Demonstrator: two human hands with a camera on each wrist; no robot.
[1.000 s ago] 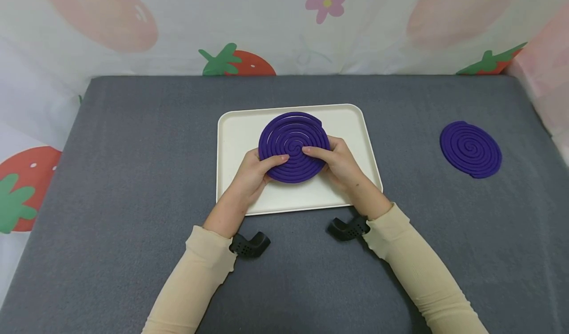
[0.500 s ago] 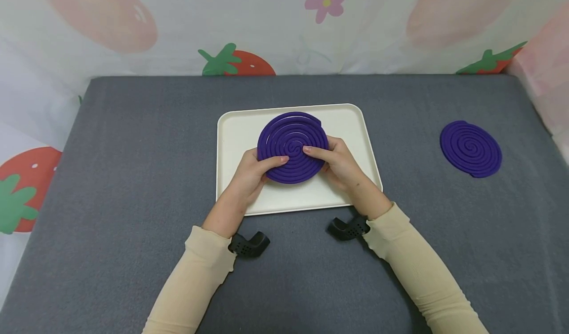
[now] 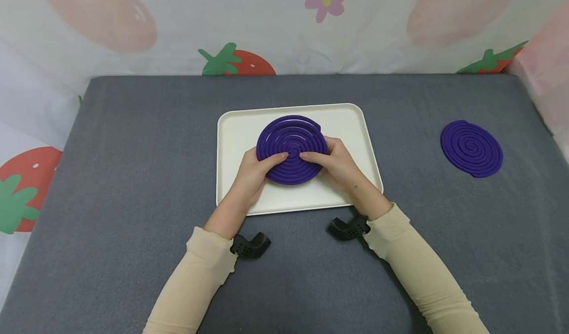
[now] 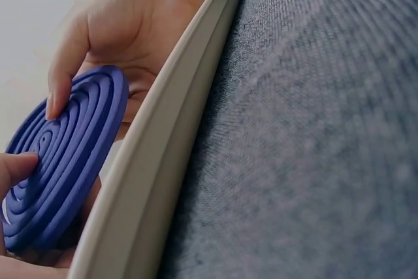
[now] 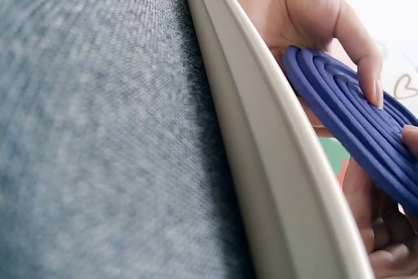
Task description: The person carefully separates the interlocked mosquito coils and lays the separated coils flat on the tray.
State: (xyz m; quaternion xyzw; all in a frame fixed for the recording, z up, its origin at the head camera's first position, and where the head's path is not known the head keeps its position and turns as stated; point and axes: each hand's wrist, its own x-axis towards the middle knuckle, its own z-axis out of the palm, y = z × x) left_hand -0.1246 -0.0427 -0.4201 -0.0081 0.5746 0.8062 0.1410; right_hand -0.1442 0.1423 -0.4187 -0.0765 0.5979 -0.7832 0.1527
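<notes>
Both thumbs have crept toward the centre of the purple spiral coil — left hand and right hand pinching it; squeezed harder, it might snap

there are two purple spiral coils. there is one cream tray. two hands show.

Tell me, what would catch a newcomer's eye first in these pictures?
Most striking is the purple spiral coil, held by both hands over the cream tray at the middle of the grey table: the left hand and right hand grip its near edge, thumbs on top. A second purple coil lies alone to the right, against a strawberry-print backdrop.
</notes>
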